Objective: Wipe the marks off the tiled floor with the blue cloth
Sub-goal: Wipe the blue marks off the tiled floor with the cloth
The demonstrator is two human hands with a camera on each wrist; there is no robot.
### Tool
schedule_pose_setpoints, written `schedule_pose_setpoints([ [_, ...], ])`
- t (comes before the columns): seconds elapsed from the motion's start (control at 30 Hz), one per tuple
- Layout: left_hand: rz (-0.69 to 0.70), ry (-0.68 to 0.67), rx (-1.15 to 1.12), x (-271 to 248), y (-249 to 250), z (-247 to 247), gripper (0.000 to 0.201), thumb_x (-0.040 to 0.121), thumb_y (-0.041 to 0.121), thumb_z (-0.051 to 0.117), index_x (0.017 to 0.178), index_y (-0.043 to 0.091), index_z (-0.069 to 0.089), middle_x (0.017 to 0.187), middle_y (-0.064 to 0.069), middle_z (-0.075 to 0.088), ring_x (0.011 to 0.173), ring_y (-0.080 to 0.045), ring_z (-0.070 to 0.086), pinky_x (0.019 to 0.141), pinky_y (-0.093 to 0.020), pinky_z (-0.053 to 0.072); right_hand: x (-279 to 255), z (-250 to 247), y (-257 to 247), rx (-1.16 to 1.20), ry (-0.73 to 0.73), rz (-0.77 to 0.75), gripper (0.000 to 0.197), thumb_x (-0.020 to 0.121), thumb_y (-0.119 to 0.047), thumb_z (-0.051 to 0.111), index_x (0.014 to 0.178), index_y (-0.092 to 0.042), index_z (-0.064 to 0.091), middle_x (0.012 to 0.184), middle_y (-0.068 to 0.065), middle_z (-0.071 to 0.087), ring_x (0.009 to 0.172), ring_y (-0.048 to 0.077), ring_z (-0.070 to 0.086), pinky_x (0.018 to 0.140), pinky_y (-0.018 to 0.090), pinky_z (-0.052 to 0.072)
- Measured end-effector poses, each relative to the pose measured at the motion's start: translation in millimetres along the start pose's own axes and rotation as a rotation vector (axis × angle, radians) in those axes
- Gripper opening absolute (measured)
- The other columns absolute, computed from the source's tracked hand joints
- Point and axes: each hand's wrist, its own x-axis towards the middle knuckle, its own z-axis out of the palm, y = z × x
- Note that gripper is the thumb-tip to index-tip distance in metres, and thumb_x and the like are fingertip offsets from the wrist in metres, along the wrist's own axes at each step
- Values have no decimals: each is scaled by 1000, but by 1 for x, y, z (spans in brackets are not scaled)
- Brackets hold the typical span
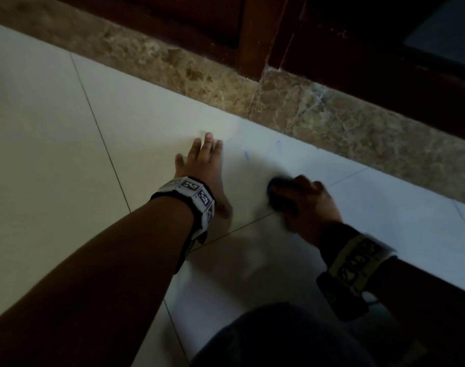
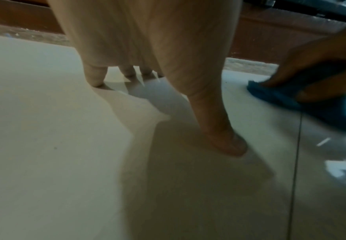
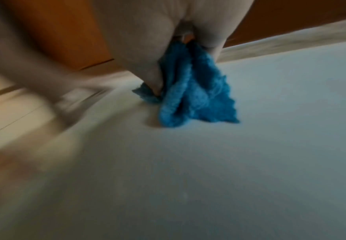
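Floor wiping under way; marks (image 1: 246, 156) remain at twelve o'clock of cloth (image 1: 277, 193).
Right hand (image 1: 309, 205) grips the cloth to scrub; left hand (image 1: 203, 168), flat and empty, braces on the floor (image 1: 53, 154).

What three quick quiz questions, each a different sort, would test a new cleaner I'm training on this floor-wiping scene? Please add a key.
1. True or false: the left hand holds the blue cloth.
2. Multiple choice: the blue marks on the tiled floor lie (A) under the left palm, (B) between the cloth and the brown stone border, (C) on the wooden frame.
3. Fill in: the left hand's fingers rest spread on the ____.

Key: 1 false, the right hand has it bunched in its grip, while the left is flat on the tile. 2 B. 3 floor.
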Motion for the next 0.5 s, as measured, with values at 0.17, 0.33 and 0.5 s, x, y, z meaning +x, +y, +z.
schedule_pose_setpoints([
  [0.17,2,-15,4,0,-1,0,155,45,64,87,151,18,-16,159,-1,-22,148,-25,-12,116,-56,6,-7,-3,9,-31,-134,-193,37,83,-29,51,117,-26,64,112,7,60,92,36,56,76,40,51],
  [0.33,14,-15,13,-2,-1,-2,155,44,65,86,151,19,-16,159,0,-21,148,-26,-13,117,-56,7,41,-15,34,0,95,310,41,88,-27,58,129,-30,54,120,9,46,108,34,48,91,37,43],
  [0.5,8,-21,15,-2,-1,-1,156,44,65,86,151,18,-18,159,0,-23,148,-24,-13,118,-55,7,6,5,-4,-15,0,-93,39,84,-25,61,123,-29,59,112,10,52,94,38,47,79,40,46],
])
